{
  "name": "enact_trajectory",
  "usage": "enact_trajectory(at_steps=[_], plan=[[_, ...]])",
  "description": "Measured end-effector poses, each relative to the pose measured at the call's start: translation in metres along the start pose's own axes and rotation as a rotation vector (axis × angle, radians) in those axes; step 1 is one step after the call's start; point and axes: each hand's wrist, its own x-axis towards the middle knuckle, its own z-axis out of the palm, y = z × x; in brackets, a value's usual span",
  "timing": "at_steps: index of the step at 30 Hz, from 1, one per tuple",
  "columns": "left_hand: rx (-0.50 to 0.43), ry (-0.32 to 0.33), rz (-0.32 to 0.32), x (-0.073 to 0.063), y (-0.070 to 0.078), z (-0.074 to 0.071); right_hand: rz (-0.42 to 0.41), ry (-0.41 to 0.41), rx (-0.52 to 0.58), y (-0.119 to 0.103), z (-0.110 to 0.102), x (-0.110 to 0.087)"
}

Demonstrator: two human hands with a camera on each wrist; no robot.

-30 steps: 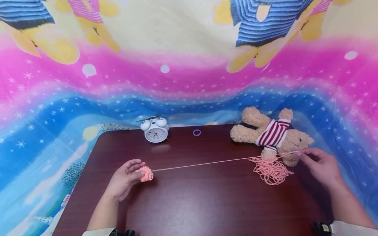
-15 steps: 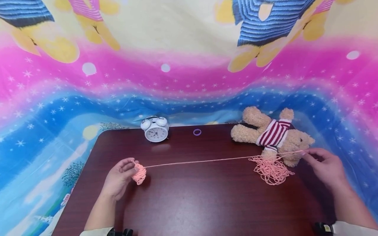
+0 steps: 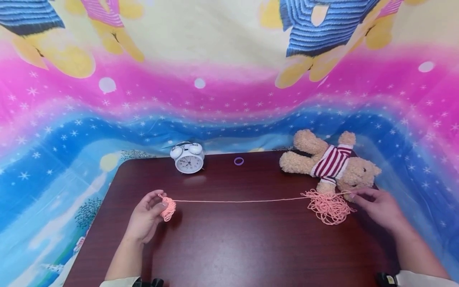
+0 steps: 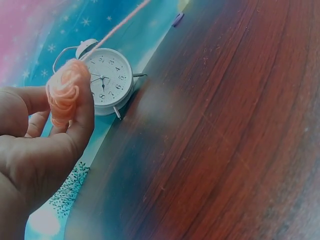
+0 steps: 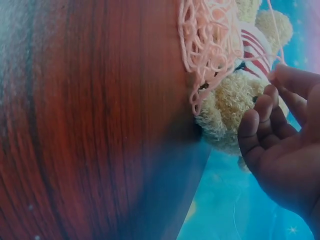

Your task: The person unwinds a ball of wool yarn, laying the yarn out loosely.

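My left hand (image 3: 145, 217) grips a small wound bundle of peach yarn (image 3: 168, 209) between thumb and fingers, above the left part of the table. In the left wrist view the yarn bundle (image 4: 69, 90) shows its looped strands. A single strand (image 3: 236, 201) runs from it across to a loose heap of the same yarn (image 3: 330, 208) on the right. Beside that heap, my right hand (image 3: 380, 207) pinches the yarn between thumb and forefinger, as the right wrist view of the right hand (image 5: 285, 115) also shows. The other fingers are loosely bent.
A teddy bear (image 3: 331, 161) in a striped top lies on its side behind the heap. A white twin-bell alarm clock (image 3: 189, 162) stands at the back left of the dark wooden table (image 3: 229, 247). Near the back edge lies a purple ring (image 3: 238, 161). Patterned cloth hangs behind.
The yarn bundle has turned in my left hand, which has shifted slightly left. My right hand has come down and a little left, lowering the strand's right end.
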Motion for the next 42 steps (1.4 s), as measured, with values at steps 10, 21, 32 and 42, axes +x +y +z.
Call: enact_trajectory(at_steps=[10, 21, 32, 42], plan=[[0.007, 0.035, -0.071, 0.000, 0.003, 0.005, -0.063, -0.045, -0.038, -0.002, -0.001, 0.000], [0.019, 0.044, -0.057, -0.001, 0.003, 0.012, -0.106, 0.027, -0.062, -0.026, 0.003, -0.001], [-0.005, 0.070, -0.084, 0.000, 0.007, 0.017, -0.126, 0.002, 0.016, -0.058, 0.021, 0.004], [-0.016, 0.117, -0.075, 0.002, 0.009, 0.030, -0.173, -0.032, 0.078, -0.082, 0.054, 0.008]])
